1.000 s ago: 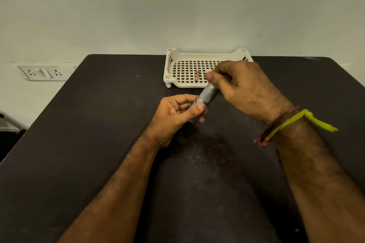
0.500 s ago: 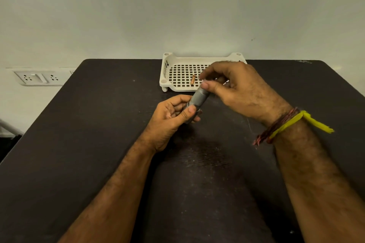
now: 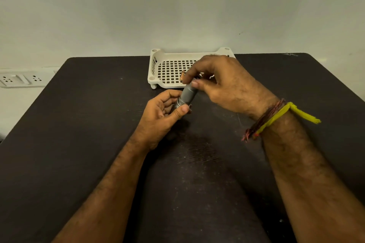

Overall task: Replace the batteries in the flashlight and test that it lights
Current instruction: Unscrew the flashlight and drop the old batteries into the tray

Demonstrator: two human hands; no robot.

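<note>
A small grey metal flashlight point(image 3: 187, 95) is held tilted above the black table, between both hands. My left hand point(image 3: 164, 111) grips its lower end with thumb and curled fingers. My right hand point(image 3: 223, 83) pinches its upper end with thumb and fingertips. A small copper-coloured battery point(image 3: 182, 76) lies in the white perforated tray point(image 3: 158, 69) just behind my right fingers. The flashlight's upper tip is hidden by my right hand.
The black table point(image 3: 79, 144) runs wide to both sides and toward me. The tray stands at the table's far edge against a pale wall. A white wall socket strip point(image 3: 21, 79) sits left of the table. Threads, one yellow, circle my right wrist.
Both hands and the flashlight shifted slightly left in view and my head tipped a little. The right fingers have shifted on the flashlight's upper end while the left keeps its grip.
</note>
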